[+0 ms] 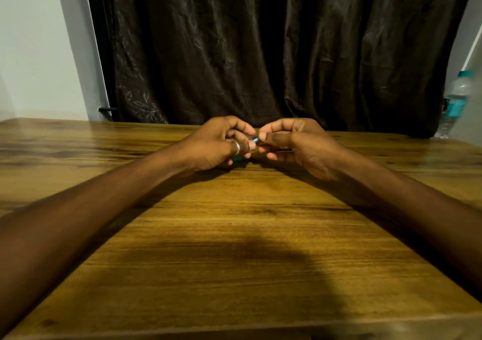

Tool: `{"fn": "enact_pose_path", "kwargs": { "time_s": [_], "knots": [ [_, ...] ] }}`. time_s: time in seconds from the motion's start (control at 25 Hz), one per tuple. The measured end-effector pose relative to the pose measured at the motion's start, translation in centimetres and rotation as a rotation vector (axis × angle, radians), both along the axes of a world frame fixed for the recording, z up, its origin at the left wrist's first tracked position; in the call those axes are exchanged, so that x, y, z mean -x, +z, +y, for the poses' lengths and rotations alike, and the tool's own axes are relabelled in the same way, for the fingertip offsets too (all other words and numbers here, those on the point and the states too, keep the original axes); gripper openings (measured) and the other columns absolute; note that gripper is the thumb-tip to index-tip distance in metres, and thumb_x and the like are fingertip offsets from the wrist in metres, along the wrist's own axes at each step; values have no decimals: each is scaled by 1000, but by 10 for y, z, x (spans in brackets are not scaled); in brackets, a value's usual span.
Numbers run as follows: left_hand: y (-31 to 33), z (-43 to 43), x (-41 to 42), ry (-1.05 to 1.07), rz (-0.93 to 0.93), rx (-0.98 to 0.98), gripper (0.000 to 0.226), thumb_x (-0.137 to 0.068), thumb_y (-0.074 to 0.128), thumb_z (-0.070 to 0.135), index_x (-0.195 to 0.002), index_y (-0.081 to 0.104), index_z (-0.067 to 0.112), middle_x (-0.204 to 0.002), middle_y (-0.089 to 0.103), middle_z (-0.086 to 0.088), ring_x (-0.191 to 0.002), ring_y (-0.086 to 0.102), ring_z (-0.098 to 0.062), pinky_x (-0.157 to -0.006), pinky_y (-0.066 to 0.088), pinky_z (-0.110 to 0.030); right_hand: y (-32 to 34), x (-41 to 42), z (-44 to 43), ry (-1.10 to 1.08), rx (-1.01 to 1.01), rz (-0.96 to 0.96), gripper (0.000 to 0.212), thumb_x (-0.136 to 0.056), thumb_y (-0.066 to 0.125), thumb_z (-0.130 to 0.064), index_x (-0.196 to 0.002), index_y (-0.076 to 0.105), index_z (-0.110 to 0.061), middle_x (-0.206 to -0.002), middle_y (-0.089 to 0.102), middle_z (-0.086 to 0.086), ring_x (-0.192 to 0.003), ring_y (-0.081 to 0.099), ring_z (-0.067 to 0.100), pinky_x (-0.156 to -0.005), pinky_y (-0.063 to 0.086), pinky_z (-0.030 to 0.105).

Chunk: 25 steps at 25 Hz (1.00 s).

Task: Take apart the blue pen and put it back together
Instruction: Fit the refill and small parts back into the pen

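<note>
Both hands meet near the far middle of the wooden table [234, 235]. Between their fingertips a short stretch of the blue pen [254, 139] shows; the rest is hidden inside the fingers. My left hand [216, 146], with a silver ring on one finger, pinches the pen from the left. From the right, my right hand [294, 144] pinches the pen's other end. A small teal-blue piece [238, 158] peeks out under my left hand, close to the tabletop; I cannot tell what part it is.
A dark brown curtain [260, 52] hangs right behind the table's far edge. A clear water bottle [455, 102] with a teal cap and label stands at the far right. A pale wall [34, 47] is at the left.
</note>
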<state>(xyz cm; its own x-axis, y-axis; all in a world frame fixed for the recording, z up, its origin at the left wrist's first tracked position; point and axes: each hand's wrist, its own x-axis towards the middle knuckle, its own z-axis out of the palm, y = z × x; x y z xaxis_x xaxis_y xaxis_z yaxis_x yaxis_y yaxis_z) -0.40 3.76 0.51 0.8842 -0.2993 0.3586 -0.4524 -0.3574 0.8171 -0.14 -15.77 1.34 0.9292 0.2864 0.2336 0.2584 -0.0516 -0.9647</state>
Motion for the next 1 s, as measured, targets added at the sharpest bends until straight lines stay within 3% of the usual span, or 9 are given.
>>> {"fn": "enact_pose_path", "kwargs": {
  "time_s": [0.2, 0.4, 0.56, 0.64, 0.72, 0.84, 1.0],
  "knots": [
    [5, -12, 8, 16, 40, 181, 30, -93, 64, 2, -121, 53, 4, -89, 65, -6, -75, 67, -8, -56, 59, -20, -1, 1, 5, 45, -61, 26, 6, -93, 67, -16, -90, 71, -14, -85, 77, 4, -84, 74, 17, -69, 52, 23],
    [3, -13, 14, -36, 250, 170, 15, -100, 56, 13, -113, 60, 7, -95, 74, -10, -80, 72, -15, -72, 62, -29, 13, -6, -4, -171, -187, -32, 11, -98, 57, -16, -92, 65, -12, -84, 75, 6, -78, 71, 15, -70, 53, 26],
    [1, -23, 23, -111, 380, 208, 16, -100, 55, 13, -109, 64, 4, -95, 75, -13, -80, 75, -17, -79, 61, -31, 15, -2, 1, -135, -357, 132, 20, -104, 39, -21, -100, 57, -14, -87, 77, 12, -81, 76, 23, -77, 57, 34],
    [0, -31, 29, -145, 410, 225, 14, -99, 56, 12, -108, 65, 4, -98, 76, -15, -84, 76, -20, -79, 61, -31, 16, 3, 8, -98, -461, 197, 24, -106, 36, -27, -104, 55, -13, -82, 74, 11, -74, 77, 24, -70, 58, 37],
    [-3, -38, 33, -166, 430, 226, 15, -99, 57, 12, -109, 65, 3, -104, 76, -18, -91, 76, -23, -80, 62, -31, 16, 7, 13, -80, -527, 233, 30, -107, 35, -35, -104, 54, -12, -71, 61, 5, -60, 67, 17, -63, 55, 34],
    [-4, -43, 37, -176, 439, 213, 23, -100, 56, 16, -113, 64, 0, -110, 74, -21, -97, 74, -27, -85, 60, -34, 16, 10, 15, -50, -584, 284, 42, -105, 32, -47, -91, 53, -13, -59, 39, -3, -48, 36, 9, -56, 37, 27],
    [0, -39, 39, -277, 613, 323, 64, -102, 35, 52, -120, 60, -4, -111, 72, -26, -104, 72, -36, -90, 59, -41, 19, 13, 10, -23, -684, 309, 48, -101, 37, -49, -68, 48, -16, -52, 28, -5, -43, 23, 9, -46, 22, 23]
  ]
}}
